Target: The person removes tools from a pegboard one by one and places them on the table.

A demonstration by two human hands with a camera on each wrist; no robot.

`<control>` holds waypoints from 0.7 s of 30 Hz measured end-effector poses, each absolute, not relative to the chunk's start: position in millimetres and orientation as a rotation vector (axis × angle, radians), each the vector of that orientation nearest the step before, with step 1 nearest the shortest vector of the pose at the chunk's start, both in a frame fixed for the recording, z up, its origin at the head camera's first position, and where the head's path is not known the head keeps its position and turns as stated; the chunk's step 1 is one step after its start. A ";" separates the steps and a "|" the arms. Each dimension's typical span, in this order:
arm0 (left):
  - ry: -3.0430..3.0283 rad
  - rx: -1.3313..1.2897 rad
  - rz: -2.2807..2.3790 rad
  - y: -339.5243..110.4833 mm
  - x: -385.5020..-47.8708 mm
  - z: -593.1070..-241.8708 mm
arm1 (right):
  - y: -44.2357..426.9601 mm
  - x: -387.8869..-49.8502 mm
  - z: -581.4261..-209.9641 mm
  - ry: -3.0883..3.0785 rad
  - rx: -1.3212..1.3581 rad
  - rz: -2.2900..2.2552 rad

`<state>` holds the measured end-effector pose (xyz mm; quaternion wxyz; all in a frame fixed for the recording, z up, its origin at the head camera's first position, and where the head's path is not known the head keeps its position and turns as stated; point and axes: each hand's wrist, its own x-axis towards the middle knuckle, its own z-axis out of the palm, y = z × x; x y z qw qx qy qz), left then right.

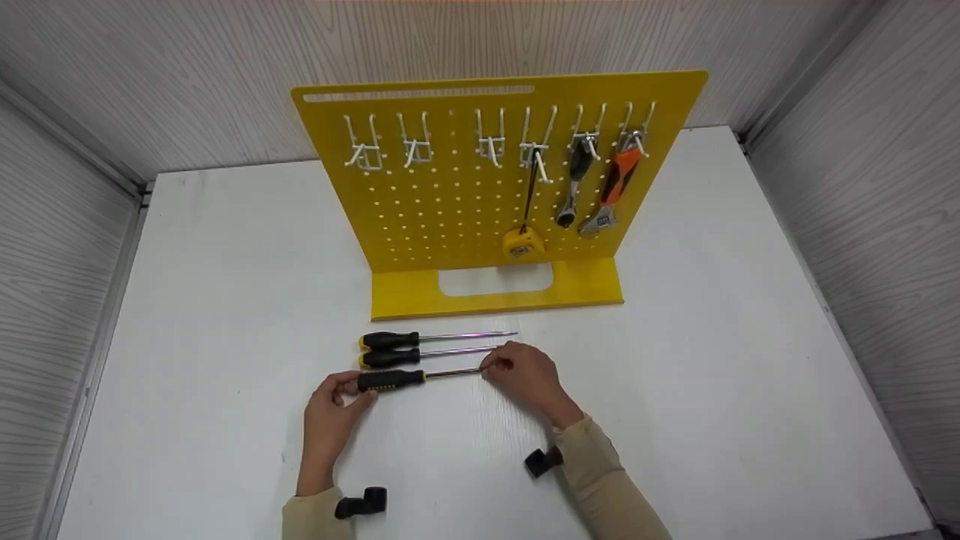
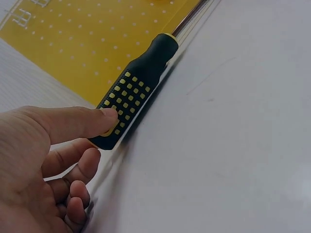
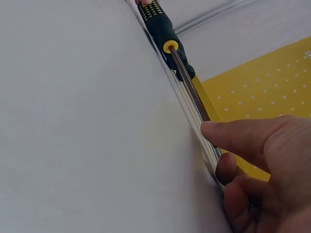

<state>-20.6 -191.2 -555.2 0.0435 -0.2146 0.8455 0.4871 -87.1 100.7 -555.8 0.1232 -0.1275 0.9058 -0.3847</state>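
Note:
A screwdriver [image 1: 391, 379] with a black handle dotted in yellow lies across the front of a row of tools. My left hand [image 1: 331, 416] pinches the end of its handle between thumb and fingers, as the left wrist view shows on the dotted grip [image 2: 138, 80]. At the other end my right hand [image 1: 531, 377] pinches the metal shaft [image 3: 190, 87] near its tip, which the fingers hide. Just behind it, two more screwdrivers, a middle one [image 1: 390, 358] and a far one [image 1: 390, 340], lie side by side on the white table with shafts pointing right.
A yellow pegboard [image 1: 450, 217] stands behind the screwdrivers, with white hooks [image 1: 365, 154] along its top. From the right-hand hooks hang a tape measure [image 1: 523, 243], a ratchet wrench [image 1: 576, 180] and an orange-handled adjustable wrench [image 1: 619, 176]. Walls enclose the white table [image 1: 720, 360].

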 end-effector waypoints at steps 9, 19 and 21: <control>2.588 -0.655 1.511 -192.2 -20.8 -556.7 | 98.6 -87.1 -556.0 2.673 -0.372 -1.086; 2.594 -0.656 1.518 -190.3 -20.6 -554.2 | 97.9 -86.1 -554.9 2.695 -0.393 -1.038; 2.592 -0.659 1.524 -189.9 -21.2 -553.5 | 97.8 -86.0 -554.1 2.693 -0.400 -1.031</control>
